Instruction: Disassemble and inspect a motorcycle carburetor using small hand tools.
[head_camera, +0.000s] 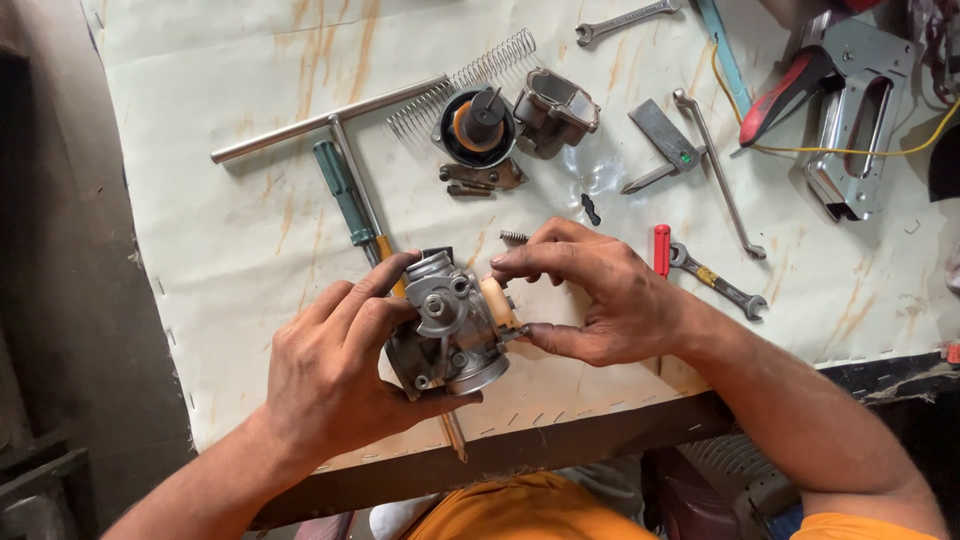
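Over the near edge of the tabletop, a grey cast-metal carburettor body (447, 325) sits lifted clear of the paper, gripped between both hands so its ports face up toward the camera. The left hand (335, 375) wraps it from the left and below, fingers curled tight across the top and thumb pressed under the base, which keeps the casting steady. The right hand (600, 300) comes in from the right with fingers loosely bent; thumb and forefinger pinch toward a cream-coloured plastic float (497, 301) mounted on the body's right side, the other fingers arched above it so the small part stays in view.

Behind the hands, parts lie spread on the stained pale paper sheet (240, 230) covering the tabletop (560, 440), apart from one another so each can be picked out. Toward the middle sits a round black diaphragm cap with an orange centre (476, 128), just beside a grey metal float bowl (556, 108) and a long coil spring (462, 82). A steel T-handle wrench (330, 122) and a green-handled screwdriver (343, 192) lie to the left. To the right rest a small open-ended spanner (718, 282) and a red-handled tool (661, 250), and near the far right corner a chrome staple gun with a red and black grip (840, 95).
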